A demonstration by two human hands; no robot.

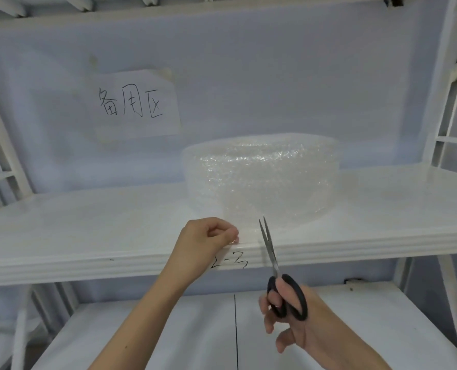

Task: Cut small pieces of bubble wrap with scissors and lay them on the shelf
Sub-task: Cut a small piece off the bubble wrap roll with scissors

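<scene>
A large roll of clear bubble wrap (262,174) stands on the white shelf (88,231), with a loose strip pulled toward the shelf's front edge. My left hand (208,236) pinches the end of that strip at the front edge. My right hand (294,316) grips black-handled scissors (271,252), fingers through the loops. The blades point up and away, slightly parted, with their tips at the strip just right of my left hand.
A paper sign (134,105) with handwritten characters hangs on the back wall. The shelf's front edge bears a handwritten mark (230,263). A lower white shelf (142,337) with a black line lies beneath. White frame uprights (449,102) stand on both sides.
</scene>
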